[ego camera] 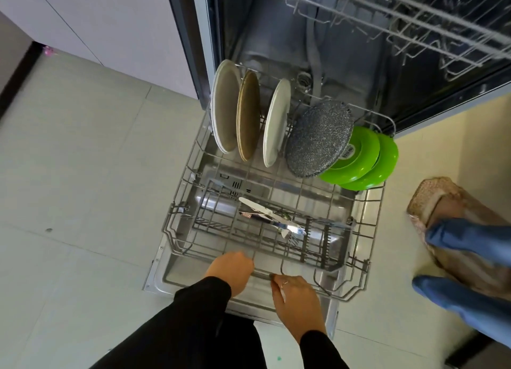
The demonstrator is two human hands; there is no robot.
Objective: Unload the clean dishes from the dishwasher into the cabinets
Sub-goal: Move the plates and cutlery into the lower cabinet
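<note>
The lower rack of the dishwasher is pulled out over the open door. At its back stand a beige plate, a brown plate, a white plate, a grey speckled plate and two green plates. Cutlery lies in the basket near the front. My left hand grips the rack's front rail. My right hand holds the same rail beside it.
The upper rack sticks out above at the top right. A second person's blue sleeves and a brown bundle are at the right. Tiled floor spreads to the left, with pale cabinet fronts behind.
</note>
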